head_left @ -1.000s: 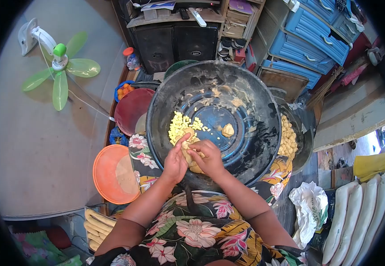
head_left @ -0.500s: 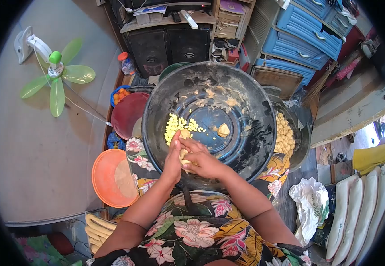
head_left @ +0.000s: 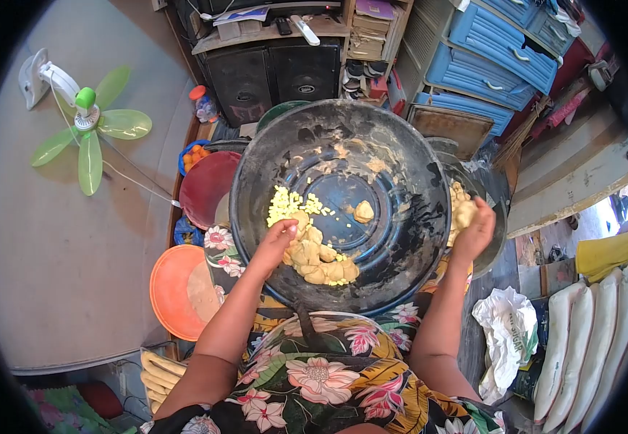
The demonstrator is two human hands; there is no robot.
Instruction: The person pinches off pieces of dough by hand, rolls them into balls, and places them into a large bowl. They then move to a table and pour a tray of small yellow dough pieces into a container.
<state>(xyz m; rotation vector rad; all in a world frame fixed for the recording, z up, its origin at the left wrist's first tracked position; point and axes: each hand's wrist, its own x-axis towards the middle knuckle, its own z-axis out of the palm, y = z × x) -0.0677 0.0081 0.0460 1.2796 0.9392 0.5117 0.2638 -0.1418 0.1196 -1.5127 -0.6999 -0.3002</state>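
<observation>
Dough balls [head_left: 458, 194] piled in right basin [head_left: 498, 239]; dough pieces [head_left: 315, 273], yellow bits [head_left: 281, 202] remain in black tub [head_left: 422, 181]. Left hand [head_left: 274, 244], right hand [head_left: 475, 235]: can't tell grip.

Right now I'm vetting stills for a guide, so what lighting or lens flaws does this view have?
Head view: wide-angle distortion bows the grey panel, with black vignetting in the corners; daylight washes out beyond the yellow cloth; glare streaks the green fan, a soft shadow beside it; left hand and right hand look fairly sharp, but their fingertips are too small to judge.
</observation>
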